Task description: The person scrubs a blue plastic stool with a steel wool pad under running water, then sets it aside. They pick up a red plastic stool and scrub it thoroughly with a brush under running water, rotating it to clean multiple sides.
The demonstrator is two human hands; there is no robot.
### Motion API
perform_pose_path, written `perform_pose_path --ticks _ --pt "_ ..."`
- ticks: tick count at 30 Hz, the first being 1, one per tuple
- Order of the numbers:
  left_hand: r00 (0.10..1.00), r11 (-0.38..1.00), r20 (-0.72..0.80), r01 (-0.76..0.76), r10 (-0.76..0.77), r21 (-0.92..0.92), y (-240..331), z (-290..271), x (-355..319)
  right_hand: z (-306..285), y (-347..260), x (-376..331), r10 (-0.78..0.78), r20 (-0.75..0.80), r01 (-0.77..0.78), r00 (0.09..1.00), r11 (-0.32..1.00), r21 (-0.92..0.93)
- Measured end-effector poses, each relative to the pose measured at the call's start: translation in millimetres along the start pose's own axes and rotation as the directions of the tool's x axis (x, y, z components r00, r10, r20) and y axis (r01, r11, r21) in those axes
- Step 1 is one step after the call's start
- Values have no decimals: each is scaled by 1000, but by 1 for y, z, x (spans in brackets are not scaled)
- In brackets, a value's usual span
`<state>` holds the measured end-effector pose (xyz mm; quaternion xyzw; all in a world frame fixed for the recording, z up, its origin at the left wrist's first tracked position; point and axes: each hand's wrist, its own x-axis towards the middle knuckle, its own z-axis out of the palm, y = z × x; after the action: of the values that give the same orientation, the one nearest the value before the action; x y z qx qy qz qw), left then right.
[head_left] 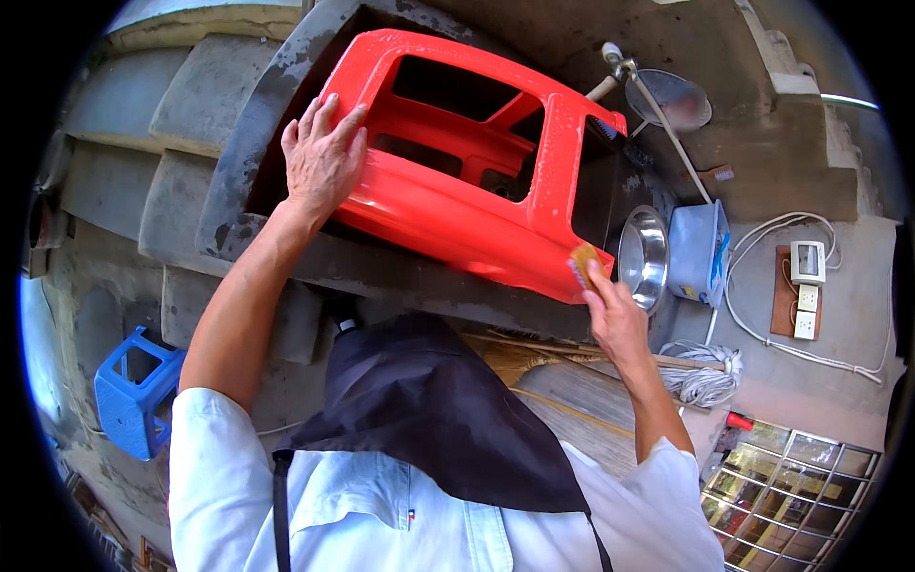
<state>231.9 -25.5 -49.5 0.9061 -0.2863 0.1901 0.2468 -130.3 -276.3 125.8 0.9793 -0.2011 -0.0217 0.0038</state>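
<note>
A wet red plastic stool (pixel 457 181) lies tipped on its side on a dark concrete ledge (pixel 248 124), its underside facing me. My left hand (pixel 322 157) rests flat with fingers spread on the stool's left leg. My right hand (pixel 610 310) grips a small yellow-brown scrubbing sponge (pixel 583 261) and presses it against the stool's lower right corner.
A steel bowl (pixel 644 257) and a pale blue plastic tub (pixel 698 250) sit just right of the stool. A mop head (pixel 703 379) and broom lie below them. A blue stool (pixel 133 391) stands at lower left. A hose and wall sockets (pixel 806 297) are at right.
</note>
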Motion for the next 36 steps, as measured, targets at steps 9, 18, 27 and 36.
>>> perform_pose_path --ticks 9,18,27,36 --pt "965 952 123 -197 230 -234 69 -15 -7 -16 -53 133 -251 95 265 963 946 -189" --pt "965 964 159 -176 209 -199 73 -11 -7 -28 -43 167 -343 170 378 924 886 -268" --pt "957 963 190 -179 218 -203 81 -14 -6 -2 19 1 -65 26 64 998 997 35" --pt "942 962 215 -229 257 -148 70 -13 -3 11 -43 112 -165 -36 165 986 986 -22"
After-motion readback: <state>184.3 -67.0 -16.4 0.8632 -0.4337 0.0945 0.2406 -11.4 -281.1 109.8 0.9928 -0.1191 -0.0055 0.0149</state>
